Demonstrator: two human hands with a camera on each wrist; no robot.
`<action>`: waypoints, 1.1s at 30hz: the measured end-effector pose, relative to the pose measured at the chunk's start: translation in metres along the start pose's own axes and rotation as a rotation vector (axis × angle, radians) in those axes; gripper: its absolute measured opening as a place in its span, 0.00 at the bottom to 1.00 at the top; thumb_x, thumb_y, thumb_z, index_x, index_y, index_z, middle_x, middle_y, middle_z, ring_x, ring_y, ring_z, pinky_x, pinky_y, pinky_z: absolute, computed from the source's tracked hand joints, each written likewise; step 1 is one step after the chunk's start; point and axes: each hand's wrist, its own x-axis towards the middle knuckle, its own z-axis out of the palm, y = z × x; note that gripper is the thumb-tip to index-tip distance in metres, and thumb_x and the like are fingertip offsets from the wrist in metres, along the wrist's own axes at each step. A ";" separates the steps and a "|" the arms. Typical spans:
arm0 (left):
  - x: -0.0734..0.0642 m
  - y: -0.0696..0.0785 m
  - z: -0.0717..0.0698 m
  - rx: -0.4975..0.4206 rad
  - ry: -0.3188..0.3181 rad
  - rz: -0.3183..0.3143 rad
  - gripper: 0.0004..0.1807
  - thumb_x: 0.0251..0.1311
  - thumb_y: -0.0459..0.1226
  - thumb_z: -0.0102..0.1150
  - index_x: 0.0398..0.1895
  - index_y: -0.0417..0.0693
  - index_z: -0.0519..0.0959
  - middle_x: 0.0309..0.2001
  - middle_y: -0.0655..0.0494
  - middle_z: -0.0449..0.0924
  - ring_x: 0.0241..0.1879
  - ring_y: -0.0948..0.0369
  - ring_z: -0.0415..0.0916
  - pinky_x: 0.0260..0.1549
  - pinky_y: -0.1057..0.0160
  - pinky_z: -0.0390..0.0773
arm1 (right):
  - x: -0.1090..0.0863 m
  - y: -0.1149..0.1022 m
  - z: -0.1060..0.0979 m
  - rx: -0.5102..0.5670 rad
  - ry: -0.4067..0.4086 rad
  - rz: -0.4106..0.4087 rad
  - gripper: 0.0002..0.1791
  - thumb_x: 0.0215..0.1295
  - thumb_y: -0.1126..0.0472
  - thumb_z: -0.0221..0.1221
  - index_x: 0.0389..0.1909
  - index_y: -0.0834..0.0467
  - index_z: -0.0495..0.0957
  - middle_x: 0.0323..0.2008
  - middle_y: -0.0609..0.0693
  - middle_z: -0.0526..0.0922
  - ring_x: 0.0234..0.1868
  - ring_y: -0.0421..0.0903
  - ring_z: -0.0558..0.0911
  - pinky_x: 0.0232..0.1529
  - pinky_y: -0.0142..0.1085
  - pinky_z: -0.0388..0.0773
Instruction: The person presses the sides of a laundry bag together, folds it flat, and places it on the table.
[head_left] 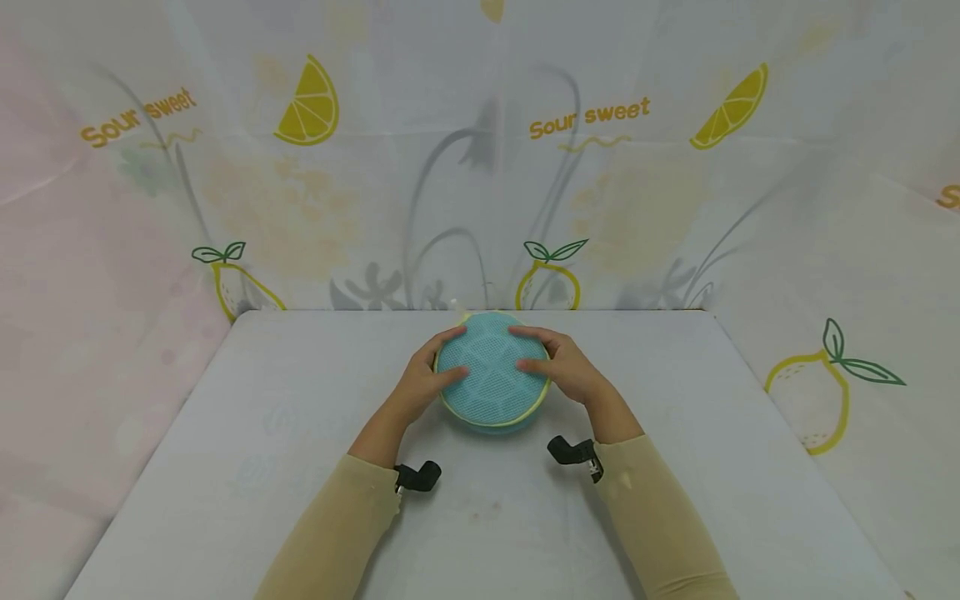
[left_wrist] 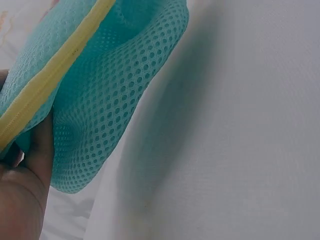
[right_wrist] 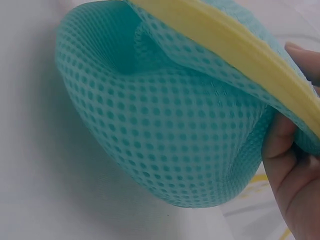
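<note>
A round teal mesh bag (head_left: 491, 367) with yellow trim is in the middle of the head view, near the table's far edge. My left hand (head_left: 422, 379) grips its left side, and my right hand (head_left: 573, 368) grips the opposite side. On each hand, the thumb and a finger lie over the upper face. Both wrist views show fingers tucked under the yellow trim (left_wrist: 47, 77). Below the trim, the softer mesh body (right_wrist: 160, 130) bulges and folds inward. The fingers deeper under the rim are hidden.
A white table (head_left: 300, 400) carries the bag. Behind it hangs a pale cloth (head_left: 450, 192) printed with lemons and lettering, which also covers both sides. Black wrist mounts (head_left: 420, 477) sit at the sleeve cuffs.
</note>
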 end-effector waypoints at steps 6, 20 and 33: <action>0.000 -0.003 0.001 -0.028 0.047 0.007 0.36 0.62 0.31 0.67 0.73 0.49 0.66 0.77 0.48 0.55 0.74 0.48 0.54 0.70 0.47 0.60 | 0.001 0.002 0.001 0.054 0.056 -0.046 0.30 0.66 0.70 0.63 0.68 0.65 0.70 0.71 0.59 0.67 0.70 0.55 0.67 0.56 0.30 0.75; 0.002 -0.003 0.002 -0.151 0.121 0.022 0.37 0.61 0.28 0.67 0.73 0.50 0.65 0.75 0.50 0.57 0.71 0.50 0.59 0.68 0.48 0.63 | -0.002 -0.007 -0.001 -0.096 0.072 -0.020 0.37 0.69 0.65 0.62 0.77 0.56 0.59 0.73 0.57 0.62 0.65 0.58 0.69 0.54 0.38 0.75; 0.002 -0.001 0.006 -0.234 0.153 0.024 0.35 0.64 0.27 0.63 0.73 0.45 0.64 0.75 0.48 0.58 0.71 0.53 0.60 0.70 0.53 0.61 | -0.004 -0.012 0.002 -0.024 -0.024 0.025 0.39 0.74 0.64 0.57 0.80 0.51 0.50 0.77 0.58 0.53 0.64 0.61 0.70 0.43 0.42 0.82</action>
